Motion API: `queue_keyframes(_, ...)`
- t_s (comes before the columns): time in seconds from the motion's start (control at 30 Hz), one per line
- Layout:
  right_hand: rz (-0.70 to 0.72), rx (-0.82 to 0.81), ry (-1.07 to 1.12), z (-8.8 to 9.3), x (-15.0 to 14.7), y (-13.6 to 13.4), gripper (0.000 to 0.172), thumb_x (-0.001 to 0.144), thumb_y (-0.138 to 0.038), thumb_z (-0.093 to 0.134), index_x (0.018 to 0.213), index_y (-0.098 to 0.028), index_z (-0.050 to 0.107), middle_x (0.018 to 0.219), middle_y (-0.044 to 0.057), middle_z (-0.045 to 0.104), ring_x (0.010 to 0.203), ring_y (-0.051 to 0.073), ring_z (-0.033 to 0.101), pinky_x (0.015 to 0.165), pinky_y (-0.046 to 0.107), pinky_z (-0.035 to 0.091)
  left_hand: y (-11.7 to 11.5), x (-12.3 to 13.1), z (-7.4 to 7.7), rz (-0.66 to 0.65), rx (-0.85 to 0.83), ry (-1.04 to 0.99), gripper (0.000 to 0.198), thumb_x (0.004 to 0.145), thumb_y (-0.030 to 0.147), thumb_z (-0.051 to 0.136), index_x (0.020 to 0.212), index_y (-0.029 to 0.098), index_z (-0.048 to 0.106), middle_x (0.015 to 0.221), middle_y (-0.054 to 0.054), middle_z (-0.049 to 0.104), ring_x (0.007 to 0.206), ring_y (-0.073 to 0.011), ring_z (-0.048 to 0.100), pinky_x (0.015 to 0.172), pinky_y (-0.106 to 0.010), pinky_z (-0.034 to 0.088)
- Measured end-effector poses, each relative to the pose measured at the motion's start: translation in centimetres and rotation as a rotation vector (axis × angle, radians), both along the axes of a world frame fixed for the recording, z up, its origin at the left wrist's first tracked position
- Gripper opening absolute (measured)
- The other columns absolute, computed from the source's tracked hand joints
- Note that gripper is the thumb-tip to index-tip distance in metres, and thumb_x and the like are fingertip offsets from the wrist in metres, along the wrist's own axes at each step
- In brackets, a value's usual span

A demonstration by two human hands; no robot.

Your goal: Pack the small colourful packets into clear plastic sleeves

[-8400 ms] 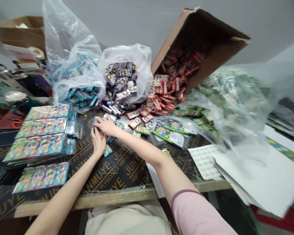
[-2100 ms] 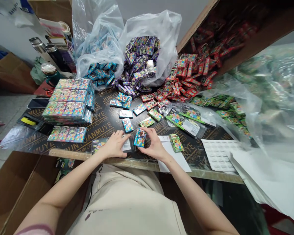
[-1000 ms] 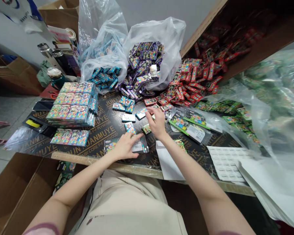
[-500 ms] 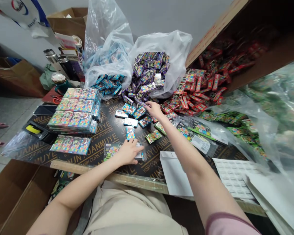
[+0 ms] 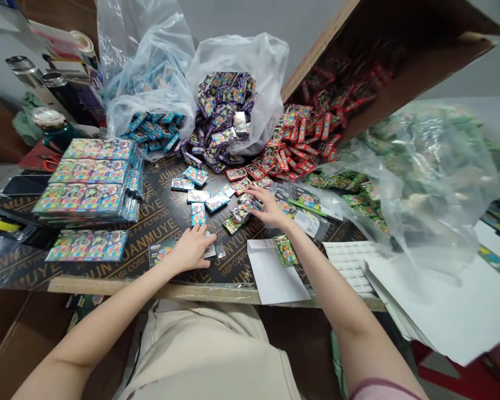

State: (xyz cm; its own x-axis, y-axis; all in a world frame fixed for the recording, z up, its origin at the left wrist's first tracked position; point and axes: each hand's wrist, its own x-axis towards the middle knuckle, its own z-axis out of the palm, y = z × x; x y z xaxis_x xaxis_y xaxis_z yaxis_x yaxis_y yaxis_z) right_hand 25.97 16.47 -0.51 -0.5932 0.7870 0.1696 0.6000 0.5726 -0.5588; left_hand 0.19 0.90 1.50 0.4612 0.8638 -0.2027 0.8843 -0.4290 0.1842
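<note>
My left hand (image 5: 193, 248) lies spread over a flat printed pack (image 5: 160, 253) near the front of the table. Its fingertips reach the lower end of a small blue box (image 5: 198, 214). My right hand (image 5: 269, 206) hovers low with its fingers apart, beside a small purple box (image 5: 242, 210). Whether its fingertips touch that box I cannot tell. Several blue boxes (image 5: 217, 201) are scattered between the hands. Red boxes (image 5: 236, 174) lie just beyond my right hand, and a green box (image 5: 233, 224) lies partly beneath the purple one.
Stacked clear-wrapped sets (image 5: 87, 180) stand at left. Behind are plastic bags of blue boxes (image 5: 152, 133) and purple boxes (image 5: 223, 111), and a carton (image 5: 400, 83) spilling red boxes. A green box (image 5: 285, 251) lies on white paper (image 5: 270, 278). Label sheets (image 5: 350, 261) are at right.
The view has shifted right. My right hand has come back from the purple pile towards me; a purple box now lies beside it. A green box now lies on the white paper. My left hand stays on the pack.
</note>
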Motion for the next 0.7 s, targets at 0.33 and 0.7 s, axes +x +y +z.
queue_keyframes(0.33, -0.178, 0.062, -0.3, -0.3, -3.5, -9.5, 0.072, 0.079, -0.051, 0.06, 0.139, -0.015, 0.043, 0.104, 0.016, 0.065, 0.086, 0.03, 0.063, 0.075, 0.039, 0.047, -1.2, -1.9, -0.5, 0.234, 0.039, -0.174, 0.086, 0.063, 0.03, 0.073, 0.138, 0.015, 0.034, 0.125, -0.015, 0.052, 0.112, -0.0319, 0.049, 0.094, -0.045, 0.044)
queue_keyframes(0.7, 0.235, 0.041, -0.229, -0.5, -3.1, -11.5, 0.087, 0.069, -0.037, 0.069, 0.146, -0.026, 0.031, 0.144, 0.014, 0.044, 0.139, 0.036, 0.029, 0.108, 0.056, 0.016, -2.7, -4.3, -0.1, 0.274, 0.006, -0.388, 0.083, 0.06, 0.025, 0.074, 0.136, 0.018, 0.04, 0.13, -0.01, 0.052, 0.117, -0.0289, 0.049, 0.104, -0.045, 0.04)
